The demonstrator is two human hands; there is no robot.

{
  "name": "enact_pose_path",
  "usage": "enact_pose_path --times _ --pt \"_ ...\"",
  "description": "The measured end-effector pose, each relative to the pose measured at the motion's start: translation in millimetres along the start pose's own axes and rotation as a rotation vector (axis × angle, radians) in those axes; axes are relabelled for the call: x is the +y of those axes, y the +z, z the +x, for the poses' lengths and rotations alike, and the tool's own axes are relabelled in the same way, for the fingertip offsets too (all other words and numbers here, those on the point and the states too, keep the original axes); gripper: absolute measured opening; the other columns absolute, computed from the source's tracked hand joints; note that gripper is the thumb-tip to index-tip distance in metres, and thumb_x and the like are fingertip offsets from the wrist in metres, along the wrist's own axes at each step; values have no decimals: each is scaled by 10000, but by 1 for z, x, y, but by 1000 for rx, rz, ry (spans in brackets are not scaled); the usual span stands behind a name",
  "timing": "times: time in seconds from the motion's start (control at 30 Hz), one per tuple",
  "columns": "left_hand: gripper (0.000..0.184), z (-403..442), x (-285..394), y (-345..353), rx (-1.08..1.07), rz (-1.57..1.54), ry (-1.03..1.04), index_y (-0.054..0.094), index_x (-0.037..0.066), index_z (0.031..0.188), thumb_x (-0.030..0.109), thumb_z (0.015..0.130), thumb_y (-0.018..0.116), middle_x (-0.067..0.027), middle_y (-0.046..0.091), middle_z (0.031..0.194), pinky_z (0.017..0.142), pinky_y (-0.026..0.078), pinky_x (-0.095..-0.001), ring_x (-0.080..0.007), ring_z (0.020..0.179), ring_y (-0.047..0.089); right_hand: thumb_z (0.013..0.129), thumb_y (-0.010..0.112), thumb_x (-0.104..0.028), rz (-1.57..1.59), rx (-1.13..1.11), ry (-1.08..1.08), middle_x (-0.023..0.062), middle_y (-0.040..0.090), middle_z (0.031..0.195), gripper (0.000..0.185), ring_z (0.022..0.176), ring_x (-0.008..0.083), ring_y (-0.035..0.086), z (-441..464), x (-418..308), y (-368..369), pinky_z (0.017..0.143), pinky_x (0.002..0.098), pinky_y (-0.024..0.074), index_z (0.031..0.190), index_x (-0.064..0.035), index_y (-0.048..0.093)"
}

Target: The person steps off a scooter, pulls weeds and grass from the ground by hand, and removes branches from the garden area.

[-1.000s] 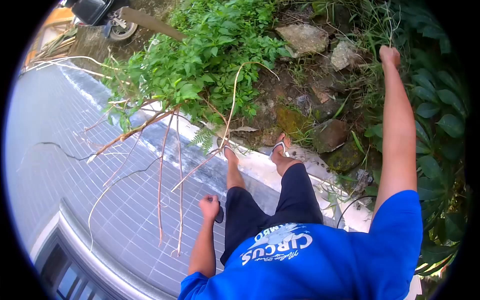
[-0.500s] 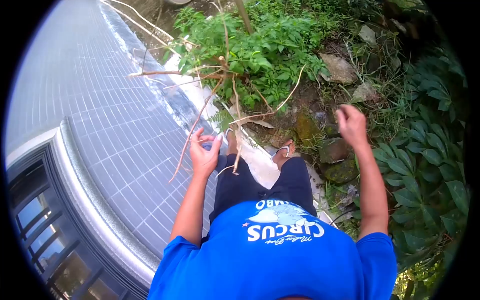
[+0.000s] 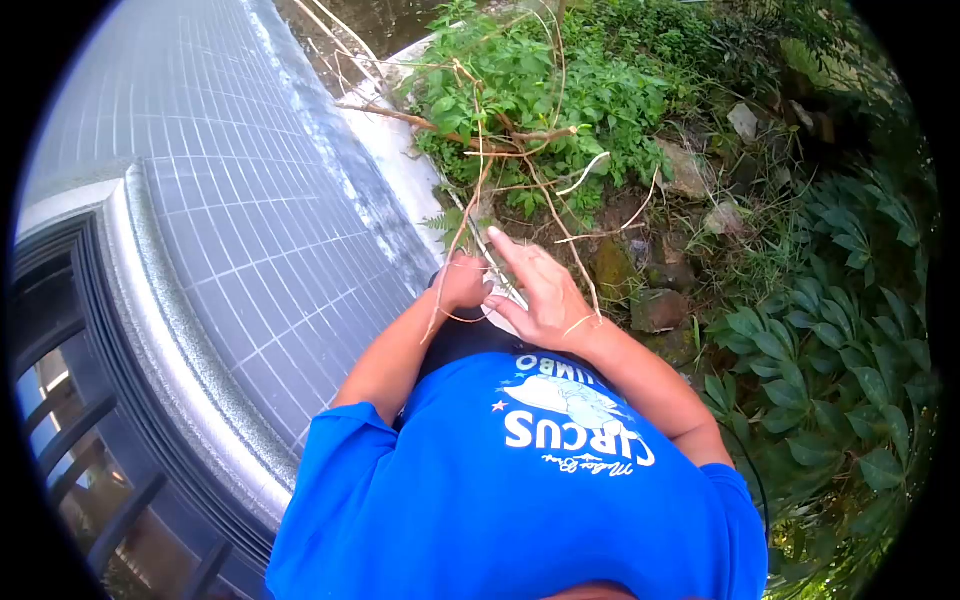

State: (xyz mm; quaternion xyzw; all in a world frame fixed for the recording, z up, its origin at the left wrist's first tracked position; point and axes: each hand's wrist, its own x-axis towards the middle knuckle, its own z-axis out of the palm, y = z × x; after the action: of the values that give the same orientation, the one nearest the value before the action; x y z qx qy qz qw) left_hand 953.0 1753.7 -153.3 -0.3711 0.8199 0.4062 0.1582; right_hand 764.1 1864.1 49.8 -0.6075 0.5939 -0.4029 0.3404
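Observation:
In front of me a dry, leafless branch spreads several thin, crooked twigs, some of them hanging toward my lap. My left hand is closed at the end of one hanging twig; the fingers partly hide the grip. Close beside it on the right is my right hand, its fingers stretched out and the thumb pointing at the left hand. A twig tip crosses near my right wrist, though whether it touches the skin I cannot tell.
A grey tiled wall with a barred window stands on the left. A white ledge runs along its base. Green bushy plants grow ahead, with stones and broad-leaved plants to the right.
My right hand has come in from the far right to beside my left hand. The left hand has moved right and closed at a twig. The branch has shifted and turned.

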Motion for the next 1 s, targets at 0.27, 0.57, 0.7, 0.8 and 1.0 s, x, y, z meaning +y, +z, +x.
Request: enact_pose_path --times 0.27,0.57,0.7,0.8,1.0 --pt "694 33 -78 -104 560 -655 -445 566 -53 1339 366 826 773 -206 719 1010 808 549 -371 -254 913 695 796 763 -186 -328 -424 -94 150 635 929 781 852 350 639 20 25 21 721 467 522 1506 -168 439" --pt "505 97 -19 -242 707 -811 28 566 -30 1313 253 921 712 -153 739 964 737 521 -306 -170 837 668 825 757 -311 -392 -502 -125 129 655 975 503 921 336 656 52 35 64 758 445 531 1293 -165 641" --pt "372 121 -19 -248 632 -701 -8 628 -18 1206 244 945 669 -113 756 879 704 512 -299 -156 784 680 847 728 -222 -340 -283 -66 143 675 831 278 824 323 669 53 53 37 710 438 535 1104 -117 713" --pt "271 127 -10 -253 574 -621 57 703 1 1035 254 947 659 -60 738 788 618 474 -296 -115 680 623 892 697 -90 -322 21 81 148 718 802 101 736 309 692 40 61 -7 670 398 547 954 -13 720" --pt "252 151 12 -269 538 -389 138 749 -7 908 235 879 685 -227 730 850 780 562 -434 -357 835 726 909 718 -125 -293 325 539 130 701 714 140 620 149 635 18 88 -73 597 308 492 954 7 731"
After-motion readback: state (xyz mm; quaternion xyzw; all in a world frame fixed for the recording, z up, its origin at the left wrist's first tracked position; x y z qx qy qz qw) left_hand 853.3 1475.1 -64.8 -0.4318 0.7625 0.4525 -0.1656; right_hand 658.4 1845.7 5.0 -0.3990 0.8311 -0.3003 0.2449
